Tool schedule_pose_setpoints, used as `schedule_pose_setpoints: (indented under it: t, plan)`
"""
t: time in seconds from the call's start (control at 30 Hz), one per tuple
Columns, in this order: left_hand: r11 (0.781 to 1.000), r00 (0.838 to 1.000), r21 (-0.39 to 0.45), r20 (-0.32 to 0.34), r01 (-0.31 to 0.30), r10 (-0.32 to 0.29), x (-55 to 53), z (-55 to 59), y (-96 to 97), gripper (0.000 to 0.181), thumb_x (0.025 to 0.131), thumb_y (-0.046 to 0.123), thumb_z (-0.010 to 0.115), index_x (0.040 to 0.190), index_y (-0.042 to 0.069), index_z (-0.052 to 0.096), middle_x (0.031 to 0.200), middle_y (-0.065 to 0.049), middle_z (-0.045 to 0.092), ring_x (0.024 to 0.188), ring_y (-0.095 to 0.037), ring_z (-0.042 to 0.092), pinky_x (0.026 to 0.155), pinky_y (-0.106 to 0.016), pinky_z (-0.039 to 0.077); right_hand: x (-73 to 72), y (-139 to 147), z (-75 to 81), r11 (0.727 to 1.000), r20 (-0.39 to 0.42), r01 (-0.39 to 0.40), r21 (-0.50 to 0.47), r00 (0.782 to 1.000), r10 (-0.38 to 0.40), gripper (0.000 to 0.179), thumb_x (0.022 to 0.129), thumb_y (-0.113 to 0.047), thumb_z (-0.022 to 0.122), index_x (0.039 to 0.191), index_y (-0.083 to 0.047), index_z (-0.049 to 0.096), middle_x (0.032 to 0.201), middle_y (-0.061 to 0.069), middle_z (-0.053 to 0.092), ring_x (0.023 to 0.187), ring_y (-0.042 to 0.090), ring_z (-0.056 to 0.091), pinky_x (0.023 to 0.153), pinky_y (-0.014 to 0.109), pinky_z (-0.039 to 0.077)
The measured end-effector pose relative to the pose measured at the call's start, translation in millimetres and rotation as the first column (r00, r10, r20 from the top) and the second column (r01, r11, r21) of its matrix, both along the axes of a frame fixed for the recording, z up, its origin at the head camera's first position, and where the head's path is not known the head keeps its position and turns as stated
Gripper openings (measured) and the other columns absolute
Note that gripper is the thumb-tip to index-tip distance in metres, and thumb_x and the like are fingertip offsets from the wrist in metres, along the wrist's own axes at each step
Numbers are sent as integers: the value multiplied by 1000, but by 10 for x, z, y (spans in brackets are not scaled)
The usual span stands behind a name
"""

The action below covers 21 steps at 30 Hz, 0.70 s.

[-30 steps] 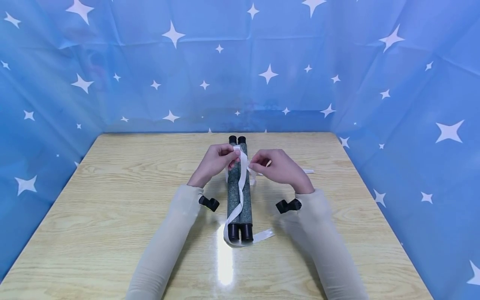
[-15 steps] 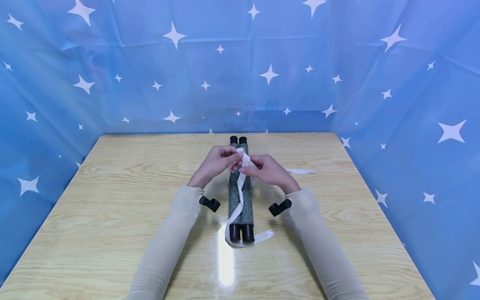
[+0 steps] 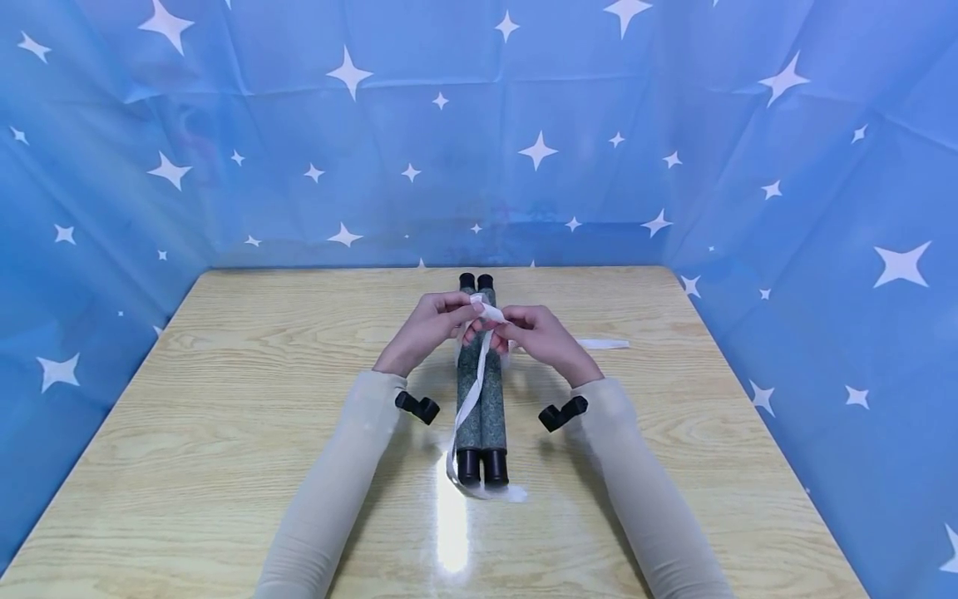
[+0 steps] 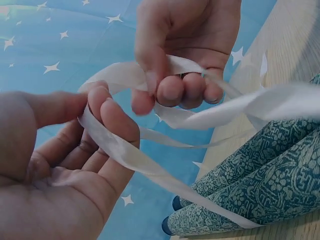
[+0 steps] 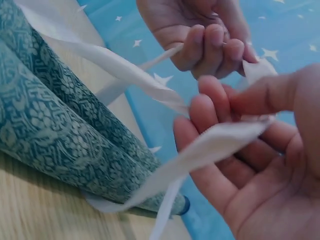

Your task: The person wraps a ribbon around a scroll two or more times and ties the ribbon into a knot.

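Note:
A scroll [image 3: 491,408] rolled from both ends into two side-by-side rolls lies lengthwise on the table, covered in green patterned fabric with dark end knobs. Above its far half, my left hand [image 3: 434,329] pinches a white ribbon [image 4: 120,150] between thumb and index finger. Just right of it, my right hand [image 3: 542,339] pinches another stretch of the same ribbon. Between the two hands the ribbon forms a loop, plain in the left wrist view. In the right wrist view, ribbon strands cross in front of the scroll [image 5: 60,115], and fingers partly hide the loop.
One ribbon tail [image 3: 602,344] lies on the wooden table [image 3: 262,433] to the right. Another length [image 3: 479,492] curves round the scroll's near knobs. Behind the table hangs a blue curtain [image 3: 449,183] with white stars.
My right hand has come left to the ribbon beside my left hand and now pinches it. The near ribbon tail has drawn in leftward. My left hand has barely moved.

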<state>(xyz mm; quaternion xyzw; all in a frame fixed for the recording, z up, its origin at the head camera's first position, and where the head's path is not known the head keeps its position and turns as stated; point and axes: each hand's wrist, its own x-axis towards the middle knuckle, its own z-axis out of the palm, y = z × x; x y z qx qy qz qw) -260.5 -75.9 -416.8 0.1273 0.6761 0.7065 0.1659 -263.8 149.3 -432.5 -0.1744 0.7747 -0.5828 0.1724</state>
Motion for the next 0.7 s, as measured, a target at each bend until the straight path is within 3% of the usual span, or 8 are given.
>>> schedule_pose_setpoints:
  t: [0.1,0.3,0.33,0.4,0.47,0.53,0.6,0.7]
  plan:
    - [1000,1000,13,0,1,-1,-8,-3,-2,25,105,22,61,120,5,70,88,-6,68,71,-17,61,69,-34,53,16,34,51,999,11,-35,-40,999,35,31,107,-23,55,122,1,67,98,13,76,90,27,72,95,65,51]
    - [996,1000,93,31,-4,1,-19,-6,-9,27,107,14,54,128,3,66,88,-5,66,70,-14,60,64,-25,53,23,64,121,997,38,-31,-68,999,34,38,108,-19,41,129,5,63,113,17,73,103,21,72,99,49,56]
    - [994,999,107,37,-6,2,-17,-3,-13,25,108,14,52,125,2,66,90,-4,66,71,-13,61,65,-25,53,22,66,127,999,19,-27,-38,999,27,37,107,-17,41,128,3,64,114,16,73,101,17,72,98,47,57]
    - [992,999,128,45,-5,0,-14,3,-21,23,108,14,51,120,2,66,91,-5,66,72,-14,60,66,-25,53,20,73,132,999,-46,-19,49,999,21,34,107,-14,42,127,-1,66,111,17,73,82,12,67,81,39,58]
    - [991,999,137,47,-5,-1,-9,9,-29,21,107,16,53,114,2,66,92,-5,65,73,-14,60,68,-25,54,19,82,136,989,-124,9,144,992,9,29,106,-14,47,123,-8,70,106,13,74,64,9,54,64,32,49]
    - [991,999,135,43,-3,-3,-1,19,-36,19,106,19,57,110,2,66,93,-6,65,73,-14,61,69,-26,54,18,87,140,980,-187,23,199,982,15,24,106,-17,54,120,-12,72,103,12,77,56,13,47,56,31,39]
    - [993,1000,118,30,-8,4,1,28,-40,22,105,23,61,109,3,67,91,-8,64,72,-14,61,71,-28,55,15,94,141,974,-236,42,224,972,12,21,105,-21,59,118,-13,73,103,10,79,59,16,55,57,30,40]
    - [996,1000,88,-1,-19,19,-3,40,-46,29,103,27,65,108,-2,66,93,-11,65,74,-15,64,77,-31,57,28,111,163,966,-291,77,246,957,-2,20,103,-27,64,113,-13,75,101,5,80,82,21,73,69,30,49]
